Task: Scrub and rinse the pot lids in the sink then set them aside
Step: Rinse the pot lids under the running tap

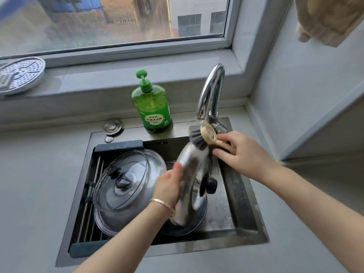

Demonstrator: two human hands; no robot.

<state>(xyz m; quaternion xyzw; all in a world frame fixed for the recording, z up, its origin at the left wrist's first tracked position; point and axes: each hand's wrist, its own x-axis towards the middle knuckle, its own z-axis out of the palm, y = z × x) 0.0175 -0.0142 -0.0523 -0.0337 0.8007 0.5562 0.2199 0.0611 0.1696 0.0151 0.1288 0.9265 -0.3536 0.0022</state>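
Note:
My left hand (169, 186) grips a steel pot lid (192, 170) and holds it on edge over the sink (239, 192), its black knob (211, 185) facing right. My right hand (239, 152) holds a beige-handled dish brush (205, 134) with its grey bristles against the lid's upper rim, just below the faucet (211, 89) spout. A glass lid (121, 180) with a black knob rests on a steel lid (155, 164) on the left of the sink, over a roll-up drying rack (94, 174).
A green dish-soap pump bottle (152, 105) stands behind the sink. A perforated steamer plate (18, 75) lies on the window ledge at far left. Grey counter (39, 184) surrounds the sink; a wall (315, 95) closes the right side.

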